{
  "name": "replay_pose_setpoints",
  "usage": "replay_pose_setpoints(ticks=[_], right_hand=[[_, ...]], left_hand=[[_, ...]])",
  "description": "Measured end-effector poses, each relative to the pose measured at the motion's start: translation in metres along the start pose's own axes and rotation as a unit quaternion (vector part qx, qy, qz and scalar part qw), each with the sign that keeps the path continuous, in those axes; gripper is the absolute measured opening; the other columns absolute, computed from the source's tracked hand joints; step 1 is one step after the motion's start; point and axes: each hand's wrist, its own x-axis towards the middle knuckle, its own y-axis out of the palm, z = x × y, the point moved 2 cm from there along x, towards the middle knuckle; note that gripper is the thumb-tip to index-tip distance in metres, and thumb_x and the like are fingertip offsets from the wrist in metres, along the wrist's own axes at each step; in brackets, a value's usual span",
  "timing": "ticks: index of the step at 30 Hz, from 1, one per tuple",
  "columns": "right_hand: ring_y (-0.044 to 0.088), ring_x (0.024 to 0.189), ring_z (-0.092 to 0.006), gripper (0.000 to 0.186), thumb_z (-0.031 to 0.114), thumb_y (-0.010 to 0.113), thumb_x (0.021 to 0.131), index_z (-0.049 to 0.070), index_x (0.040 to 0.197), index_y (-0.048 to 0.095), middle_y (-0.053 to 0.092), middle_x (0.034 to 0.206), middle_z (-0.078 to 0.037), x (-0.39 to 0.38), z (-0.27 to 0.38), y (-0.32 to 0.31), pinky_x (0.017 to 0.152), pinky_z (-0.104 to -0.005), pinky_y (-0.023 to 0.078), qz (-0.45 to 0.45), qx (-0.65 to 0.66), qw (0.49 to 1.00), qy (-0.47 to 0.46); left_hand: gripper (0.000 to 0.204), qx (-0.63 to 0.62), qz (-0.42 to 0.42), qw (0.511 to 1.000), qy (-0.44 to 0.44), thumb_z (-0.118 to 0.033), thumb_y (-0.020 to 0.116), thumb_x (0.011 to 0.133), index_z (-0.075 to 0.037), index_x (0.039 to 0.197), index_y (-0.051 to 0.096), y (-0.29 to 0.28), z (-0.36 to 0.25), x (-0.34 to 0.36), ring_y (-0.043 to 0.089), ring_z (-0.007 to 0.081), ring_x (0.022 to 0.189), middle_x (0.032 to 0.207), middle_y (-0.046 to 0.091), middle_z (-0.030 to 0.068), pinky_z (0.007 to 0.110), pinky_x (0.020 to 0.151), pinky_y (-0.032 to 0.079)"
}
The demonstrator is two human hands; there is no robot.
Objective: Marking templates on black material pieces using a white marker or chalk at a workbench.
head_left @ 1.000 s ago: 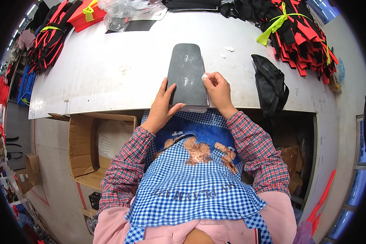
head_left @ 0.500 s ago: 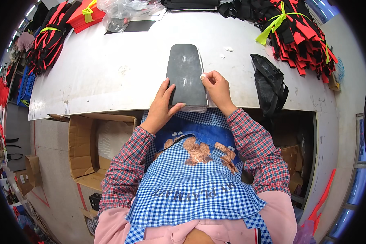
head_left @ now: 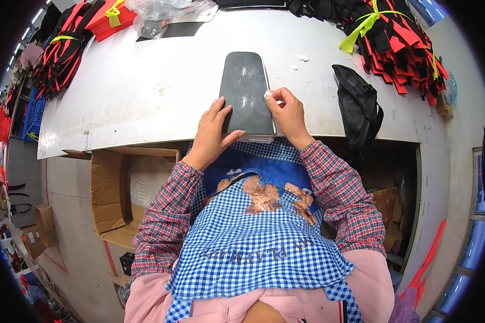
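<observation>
A dark grey tapered panel (head_left: 245,91) with a rounded far end lies on the white table, its near end at the table's front edge. Under it, pale and see-through layers show along the right side and near end. My left hand (head_left: 213,132) rests with fingers spread on the panel's left side, thumb across its near corner. At the right edge, my right hand (head_left: 289,116) pinches a small white piece of chalk (head_left: 268,95) between thumb and fingertips. Several small white bits (head_left: 303,58) lie on the table beyond the right hand.
A black mesh pouch (head_left: 357,105) hangs over the table edge on the right. Bundles of red and black strips (head_left: 401,51) tied with yellow bands lie at both far corners. Clear plastic bags (head_left: 159,13) sit at the back. A cardboard box (head_left: 106,196) stands below the table on the left.
The whole view has shifted slightly. Both hands keep nearly the same places on the panel, and the chalk stays at its right edge.
</observation>
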Motion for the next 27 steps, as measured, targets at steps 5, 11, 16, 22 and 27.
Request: replay_pose_setpoints(ticks=[5, 11, 16, 22, 27], right_hand=[[0.064, 0.066, -0.0103, 0.020, 0.021, 0.068, 0.094, 0.002, 0.091, 0.066, 0.070, 0.077, -0.004, -0.002, 0.000, 0.004, 0.061, -0.0270, 0.051, 0.012, -0.032, 0.999, -0.034], [0.065, 0.066, -0.0111, 0.021, 0.022, 0.068, 0.094, 0.002, 0.090, 0.066, 0.069, 0.074, -0.006, -0.002, -0.001, 0.002, 0.060, -0.0276, 0.051, 0.015, -0.026, 0.999, -0.022], [0.072, 0.071, -0.0223, 0.022, 0.023, 0.068, 0.093, 0.002, 0.090, 0.066, 0.072, 0.078, -0.012, -0.002, 0.000, 0.000, 0.066, -0.0333, 0.056, 0.019, -0.035, 0.999, -0.018], [0.072, 0.072, -0.0201, 0.021, 0.022, 0.068, 0.093, 0.001, 0.091, 0.066, 0.072, 0.079, -0.010, -0.002, 0.000, 0.003, 0.066, -0.0324, 0.056, 0.026, -0.022, 0.999, -0.011], [0.069, 0.071, -0.0153, 0.020, 0.020, 0.069, 0.093, 0.001, 0.093, 0.067, 0.071, 0.080, -0.007, -0.003, -0.008, 0.002, 0.066, -0.0309, 0.055, -0.035, 0.052, 0.998, 0.005]], left_hand=[[0.071, -0.004, 0.006, 1.000, 0.001, -0.039, 0.078, 0.085, -0.001, 0.138, 0.051, -0.002, -0.001, 0.001, 0.042, 0.0419, 0.139, 0.153, 0.040, 0.0235, 0.048, 0.114, 0.036], [0.068, -0.017, 0.016, 1.000, -0.009, -0.039, 0.078, 0.086, -0.001, 0.136, 0.053, -0.008, -0.004, 0.004, 0.041, 0.0420, 0.139, 0.151, 0.042, 0.0236, 0.048, 0.114, 0.036], [0.055, -0.071, 0.026, 0.996, -0.041, -0.029, 0.071, 0.092, 0.000, 0.135, 0.054, -0.012, -0.001, 0.024, 0.038, 0.0434, 0.142, 0.152, 0.041, 0.0253, 0.048, 0.114, 0.036], [0.052, -0.035, -0.009, 0.999, -0.025, -0.029, 0.062, 0.097, 0.000, 0.140, 0.052, 0.011, 0.014, 0.039, 0.033, 0.0445, 0.145, 0.155, 0.037, 0.0265, 0.050, 0.116, 0.032], [0.053, -0.027, 0.007, 0.999, -0.035, -0.028, 0.061, 0.097, -0.001, 0.141, 0.051, 0.015, 0.011, 0.042, 0.031, 0.0441, 0.146, 0.156, 0.035, 0.0275, 0.050, 0.116, 0.030]])
